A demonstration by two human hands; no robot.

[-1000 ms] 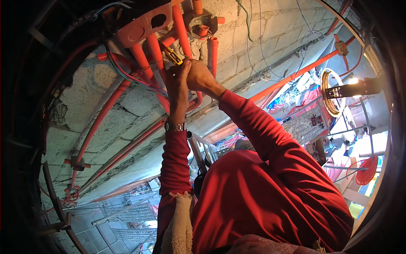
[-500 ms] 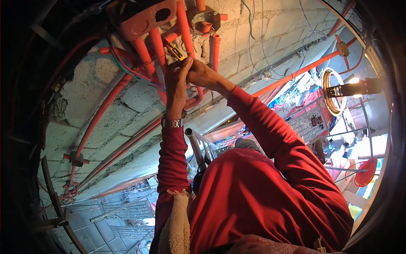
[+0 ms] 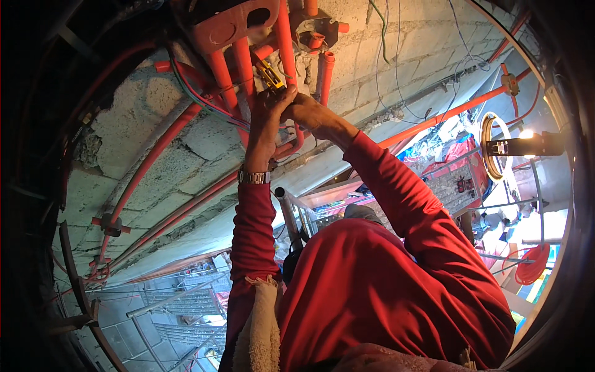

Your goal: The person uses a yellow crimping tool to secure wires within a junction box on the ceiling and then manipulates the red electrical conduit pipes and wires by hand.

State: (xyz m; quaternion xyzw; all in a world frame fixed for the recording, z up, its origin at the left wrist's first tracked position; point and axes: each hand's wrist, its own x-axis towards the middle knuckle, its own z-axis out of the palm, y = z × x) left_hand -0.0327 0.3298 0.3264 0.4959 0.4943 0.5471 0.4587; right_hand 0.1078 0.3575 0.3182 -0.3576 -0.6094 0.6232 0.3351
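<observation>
Left hand (image 3: 268, 118): raised, fingers curled shut around a yellow-and-black hand tool (image 3: 271, 75) whose head juts just above the knuckles; metal wristwatch (image 3: 255, 177) below it on the wrist. Right hand (image 3: 308, 110): touching the left hand's side, grip cannot be told. Orange conduit pipes (image 3: 284, 43) run directly above both hands, beside the tool, under an orange junction box (image 3: 230, 26) on grey block wall (image 3: 145, 124).

Long red sleeves (image 3: 384, 186), metal wristwatch (image 3: 255, 177), cream cloth (image 3: 260, 328) at shoulder
</observation>
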